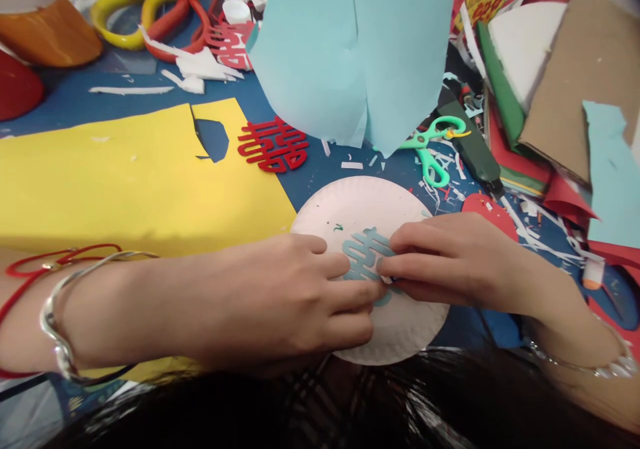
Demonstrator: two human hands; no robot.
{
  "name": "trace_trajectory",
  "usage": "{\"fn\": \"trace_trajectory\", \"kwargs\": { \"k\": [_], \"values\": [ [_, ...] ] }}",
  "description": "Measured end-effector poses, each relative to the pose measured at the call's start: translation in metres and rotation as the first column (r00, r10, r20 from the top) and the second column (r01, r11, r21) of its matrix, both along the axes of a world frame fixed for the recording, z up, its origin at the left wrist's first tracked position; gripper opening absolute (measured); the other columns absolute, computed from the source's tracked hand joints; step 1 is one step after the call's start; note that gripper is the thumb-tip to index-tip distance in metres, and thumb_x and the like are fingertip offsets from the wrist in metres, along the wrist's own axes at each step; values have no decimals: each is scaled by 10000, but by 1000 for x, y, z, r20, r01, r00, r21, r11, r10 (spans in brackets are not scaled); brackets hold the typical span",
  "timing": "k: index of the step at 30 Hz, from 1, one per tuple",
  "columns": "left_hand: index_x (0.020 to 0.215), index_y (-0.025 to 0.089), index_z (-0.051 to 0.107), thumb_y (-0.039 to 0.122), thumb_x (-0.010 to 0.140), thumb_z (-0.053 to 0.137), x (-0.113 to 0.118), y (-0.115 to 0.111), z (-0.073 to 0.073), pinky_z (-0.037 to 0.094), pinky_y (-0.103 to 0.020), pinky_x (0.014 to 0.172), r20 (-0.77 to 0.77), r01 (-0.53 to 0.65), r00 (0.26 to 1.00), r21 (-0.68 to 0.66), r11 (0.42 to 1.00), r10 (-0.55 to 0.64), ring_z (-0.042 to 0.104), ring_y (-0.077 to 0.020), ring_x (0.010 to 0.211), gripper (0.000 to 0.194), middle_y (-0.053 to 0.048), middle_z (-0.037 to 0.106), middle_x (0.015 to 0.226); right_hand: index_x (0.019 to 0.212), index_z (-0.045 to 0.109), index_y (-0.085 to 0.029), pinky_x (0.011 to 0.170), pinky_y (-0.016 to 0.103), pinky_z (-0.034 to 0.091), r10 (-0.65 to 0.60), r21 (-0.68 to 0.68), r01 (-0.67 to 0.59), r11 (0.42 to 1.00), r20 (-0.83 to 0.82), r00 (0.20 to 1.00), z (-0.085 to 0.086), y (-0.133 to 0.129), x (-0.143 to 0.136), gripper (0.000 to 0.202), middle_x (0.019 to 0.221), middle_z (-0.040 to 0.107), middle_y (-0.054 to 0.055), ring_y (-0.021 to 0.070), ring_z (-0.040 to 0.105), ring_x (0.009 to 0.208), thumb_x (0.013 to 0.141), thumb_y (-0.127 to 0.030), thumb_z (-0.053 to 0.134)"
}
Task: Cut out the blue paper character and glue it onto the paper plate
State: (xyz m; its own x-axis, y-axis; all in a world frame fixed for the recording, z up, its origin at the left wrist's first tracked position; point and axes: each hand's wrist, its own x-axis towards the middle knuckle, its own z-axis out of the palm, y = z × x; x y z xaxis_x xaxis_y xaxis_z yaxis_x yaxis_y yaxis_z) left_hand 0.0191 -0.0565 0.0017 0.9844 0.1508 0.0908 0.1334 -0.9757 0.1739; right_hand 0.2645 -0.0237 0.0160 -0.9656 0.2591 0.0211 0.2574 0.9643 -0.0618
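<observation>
A white paper plate lies on the blue table in front of me, with a light-blue paper cutout of a lattice-like character on it. My left hand comes over the plate from the left, its fingers curled and holding the cutout's lower left side down. From the right, my right hand pinches the cutout's right edge between bent fingers. The fingertips of both hands nearly meet and hide the cutout's lower part. Small scraps dot the plate's upper left.
A red character cutout overlaps the yellow sheet at left. Green scissors and a dark green cutter-like tool lie beyond the plate among scraps. Large light-blue paper is behind. Cardboard is stacked at right.
</observation>
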Motion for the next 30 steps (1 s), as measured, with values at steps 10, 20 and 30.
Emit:
{"fn": "trace_trajectory", "kwargs": {
  "k": [10,20,30],
  "values": [
    [1052,222,608,227,900,531,0,2,1,433,-353,620,-1,2,1000,-5,1000,-2,540,-196,775,170,-30,618,1186,874,628,-200,497,250,280,-26,-19,26,999,-4,1000,-4,-2,-1,248,776,586,18,119,461,577,975,-205,402],
    [1066,215,614,215,910,506,0,2,3,445,-350,617,-8,3,1000,15,1000,-3,559,-188,769,190,-36,591,1284,970,567,-189,506,223,358,-133,-138,112,984,-151,980,-3,-2,4,94,827,609,22,110,517,608,936,-221,486],
    [1106,196,633,172,906,524,-1,2,3,471,-334,592,39,-7,999,34,999,6,590,-170,706,229,-49,642,1206,931,596,-185,498,239,349,-114,-63,107,992,-123,986,-6,-2,0,174,795,636,21,120,551,604,973,-237,436]
  ]
}}
